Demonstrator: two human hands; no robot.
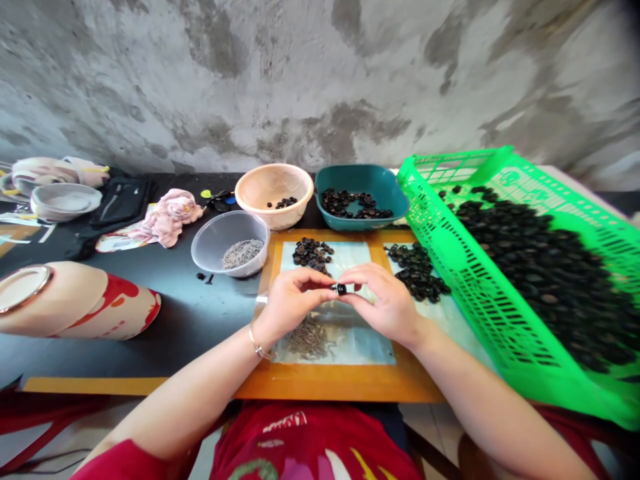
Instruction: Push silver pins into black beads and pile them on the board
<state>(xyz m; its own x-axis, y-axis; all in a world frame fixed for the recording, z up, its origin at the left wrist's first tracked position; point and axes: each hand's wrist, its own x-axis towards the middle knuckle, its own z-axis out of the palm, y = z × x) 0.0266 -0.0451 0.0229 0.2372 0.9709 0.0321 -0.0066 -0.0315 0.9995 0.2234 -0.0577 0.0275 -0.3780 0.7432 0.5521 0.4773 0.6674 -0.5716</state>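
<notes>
Between the fingertips of both hands is a small black round part (339, 289). My left hand (295, 301) pinches it from the left, and my right hand (383, 301) grips it from the right. Below them, a pile of thin metal pins (310, 339) lies on a pale sheet (373, 347) over an orange-brown board (345, 390). Just behind the hands sits a heap of black parts (313, 255). More black parts (419, 270) lie to the right of my right hand.
A green crate (480, 300) full of black pieces fills the right. Behind stand a teal basin (363, 223), a peach bowl (250, 193) and a clear bowl (207, 243) of metal pins. A large tumbler (85, 300) lies left, near a pink cloth (167, 217).
</notes>
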